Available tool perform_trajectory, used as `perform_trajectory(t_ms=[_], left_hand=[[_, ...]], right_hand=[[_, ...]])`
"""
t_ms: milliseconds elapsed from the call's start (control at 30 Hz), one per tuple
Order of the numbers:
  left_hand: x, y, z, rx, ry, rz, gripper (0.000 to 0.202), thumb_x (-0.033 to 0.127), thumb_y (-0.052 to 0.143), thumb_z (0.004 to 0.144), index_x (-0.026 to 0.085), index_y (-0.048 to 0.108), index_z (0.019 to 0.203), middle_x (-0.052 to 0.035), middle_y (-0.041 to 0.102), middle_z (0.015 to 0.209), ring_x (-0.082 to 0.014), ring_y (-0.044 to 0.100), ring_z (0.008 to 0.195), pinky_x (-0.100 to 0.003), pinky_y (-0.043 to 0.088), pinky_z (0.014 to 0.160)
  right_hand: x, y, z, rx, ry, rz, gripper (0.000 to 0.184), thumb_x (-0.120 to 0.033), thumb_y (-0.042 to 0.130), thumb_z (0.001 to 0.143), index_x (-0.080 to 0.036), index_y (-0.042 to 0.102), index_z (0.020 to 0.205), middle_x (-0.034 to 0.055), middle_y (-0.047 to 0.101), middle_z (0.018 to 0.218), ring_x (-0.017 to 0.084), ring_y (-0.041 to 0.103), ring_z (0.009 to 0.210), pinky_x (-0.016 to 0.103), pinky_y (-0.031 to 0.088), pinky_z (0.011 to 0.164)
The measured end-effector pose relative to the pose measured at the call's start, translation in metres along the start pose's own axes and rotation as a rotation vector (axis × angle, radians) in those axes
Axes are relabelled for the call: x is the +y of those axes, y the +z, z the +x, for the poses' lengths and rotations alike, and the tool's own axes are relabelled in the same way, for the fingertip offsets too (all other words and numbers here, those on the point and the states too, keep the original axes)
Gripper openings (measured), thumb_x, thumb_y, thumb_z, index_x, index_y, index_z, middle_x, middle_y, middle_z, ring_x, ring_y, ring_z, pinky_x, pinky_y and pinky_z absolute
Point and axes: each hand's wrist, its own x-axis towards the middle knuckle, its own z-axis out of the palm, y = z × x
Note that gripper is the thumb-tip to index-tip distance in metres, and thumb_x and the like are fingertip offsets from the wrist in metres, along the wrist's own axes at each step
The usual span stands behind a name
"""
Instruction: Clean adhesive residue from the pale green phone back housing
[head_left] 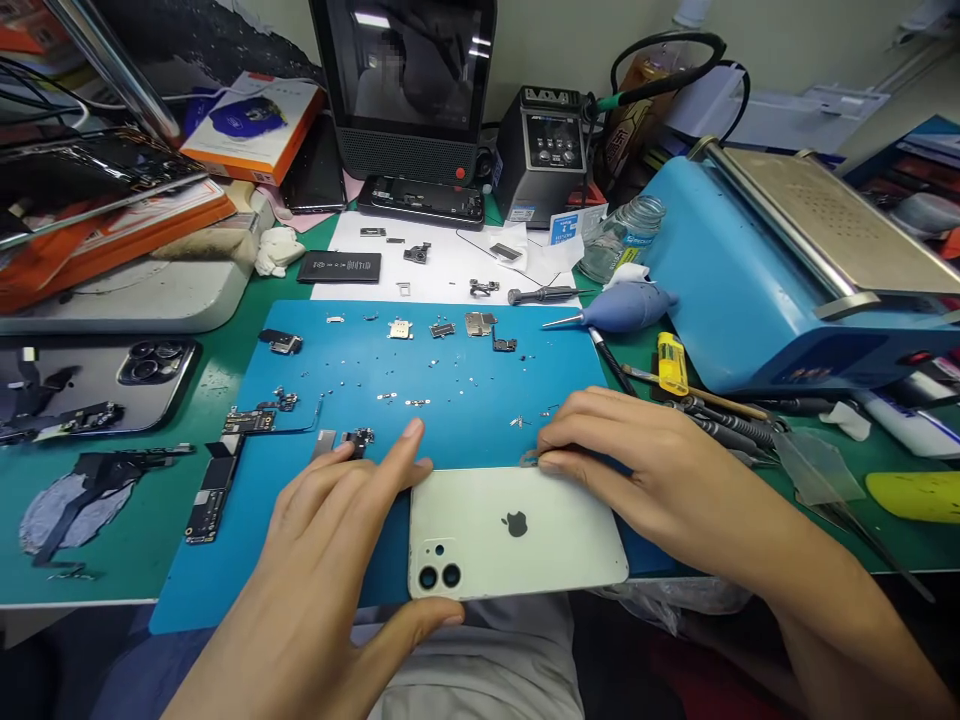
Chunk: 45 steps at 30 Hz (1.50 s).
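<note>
A pale iPhone housing [480, 530] lies back up across the front edge of the blue mat [300, 560], its two camera lenses at the left end. My left hand [330, 540] spans that end, thumb on the near edge and a finger at the far corner; its index finger is raised. My right hand [622, 460] rests at the far edge, thumb and index finger pinched together. A small greyish piece [529, 458] shows at these fingertips, too small to name. Beyond the hands, tiny screws and metal brackets [400, 329] are spread over the mat.
On the left are a logic board [214, 490] and another phone's back [150, 375]. A black battery [340, 267] lies behind the mat. To the right stand a blue air blower [626, 306], a glass jar [622, 240] and a large blue machine [750, 290]. A screen [409, 80] faces me.
</note>
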Motion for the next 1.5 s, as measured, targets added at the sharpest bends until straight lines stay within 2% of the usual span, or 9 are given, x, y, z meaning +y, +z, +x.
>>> perform_trajectory(t_ms=[167, 367, 500, 600, 800, 1033, 1200, 1400, 1500], left_hand=[[0.0, -0.001, 0.0, 0.0, -0.014, 0.002, 0.096, 0.057, 0.067, 0.115, 0.045, 0.007, 0.188, -0.0029, 0.077, 0.155, -0.0381, 0.062, 0.156, -0.06, 0.052, 0.133], [-0.005, -0.004, 0.006, 0.003, 0.076, 0.033, 0.099, 0.065, 0.065, 0.114, 0.043, 0.004, 0.189, -0.0015, 0.081, 0.147, -0.0343, 0.072, 0.141, -0.052, 0.06, 0.126], [-0.003, -0.003, 0.005, 0.01, 0.066, 0.033, 0.093, 0.069, 0.056, 0.117, 0.041, 0.004, 0.189, -0.0013, 0.081, 0.147, -0.0324, 0.071, 0.142, -0.049, 0.059, 0.126], [-0.001, -0.002, 0.003, 0.013, 0.042, 0.05, 0.09, 0.068, 0.053, 0.118, 0.042, 0.004, 0.189, -0.0001, 0.081, 0.146, -0.0326, 0.069, 0.146, -0.05, 0.059, 0.127], [-0.008, -0.002, 0.006, -0.003, 0.11, 0.056, 0.109, 0.058, 0.073, 0.109, 0.037, 0.004, 0.19, -0.0003, 0.082, 0.143, -0.0352, 0.071, 0.141, -0.05, 0.064, 0.115], [-0.002, -0.002, 0.005, 0.045, 0.091, 0.046, 0.09, 0.064, 0.056, 0.117, 0.037, 0.011, 0.189, -0.0018, 0.084, 0.137, -0.0367, 0.07, 0.14, -0.055, 0.06, 0.116], [0.001, -0.002, 0.004, 0.001, 0.016, 0.069, 0.106, 0.06, 0.073, 0.108, 0.045, 0.005, 0.189, 0.0006, 0.08, 0.145, -0.0393, 0.059, 0.157, -0.053, 0.063, 0.117], [-0.002, -0.004, 0.003, -0.01, 0.028, 0.038, 0.104, 0.053, 0.071, 0.11, 0.045, 0.004, 0.189, 0.0004, 0.079, 0.147, -0.0362, 0.063, 0.152, -0.052, 0.058, 0.126], [-0.004, -0.005, 0.003, 0.006, 0.09, 0.03, 0.103, 0.054, 0.071, 0.111, 0.041, 0.006, 0.19, -0.001, 0.079, 0.147, -0.037, 0.063, 0.151, -0.052, 0.059, 0.123]], right_hand=[[-0.003, 0.003, -0.005, 0.0, -0.012, -0.036, 0.013, -0.022, 0.062, 0.12, -0.023, 0.073, 0.113, -0.001, 0.076, 0.109, 0.015, 0.07, 0.101, 0.031, 0.053, 0.087], [-0.021, 0.012, -0.017, 0.056, -0.113, -0.393, 0.009, -0.014, 0.061, 0.118, -0.015, 0.07, 0.116, 0.0064, 0.071, 0.106, 0.022, 0.066, 0.096, 0.041, 0.049, 0.088], [-0.026, 0.016, -0.024, 0.088, -0.173, -0.51, 0.01, -0.008, 0.061, 0.114, -0.009, 0.069, 0.12, 0.0125, 0.074, 0.111, 0.027, 0.068, 0.101, 0.045, 0.05, 0.091], [-0.023, 0.017, -0.025, 0.086, -0.17, -0.501, 0.014, -0.007, 0.06, 0.114, -0.011, 0.069, 0.124, 0.0126, 0.075, 0.113, 0.027, 0.068, 0.1, 0.045, 0.052, 0.092], [-0.016, 0.011, -0.012, 0.044, -0.136, -0.397, 0.012, -0.016, 0.058, 0.118, -0.018, 0.07, 0.116, 0.0077, 0.074, 0.105, 0.023, 0.068, 0.092, 0.042, 0.05, 0.085], [-0.01, 0.002, 0.001, 0.0, -0.106, -0.257, 0.015, -0.022, 0.056, 0.12, -0.024, 0.069, 0.113, 0.0036, 0.077, 0.104, 0.02, 0.073, 0.09, 0.039, 0.055, 0.082], [-0.009, -0.002, 0.003, 0.012, -0.105, -0.213, 0.015, -0.023, 0.058, 0.119, -0.025, 0.071, 0.111, 0.0024, 0.078, 0.103, 0.02, 0.074, 0.09, 0.036, 0.056, 0.08], [-0.009, 0.0, 0.005, -0.008, -0.1, -0.19, 0.014, -0.022, 0.06, 0.119, -0.023, 0.073, 0.112, 0.0019, 0.079, 0.108, 0.017, 0.075, 0.095, 0.032, 0.056, 0.083], [-0.01, 0.001, 0.005, 0.0, -0.095, -0.205, 0.014, -0.021, 0.06, 0.119, -0.023, 0.072, 0.112, 0.0024, 0.079, 0.108, 0.018, 0.075, 0.095, 0.032, 0.056, 0.084]])
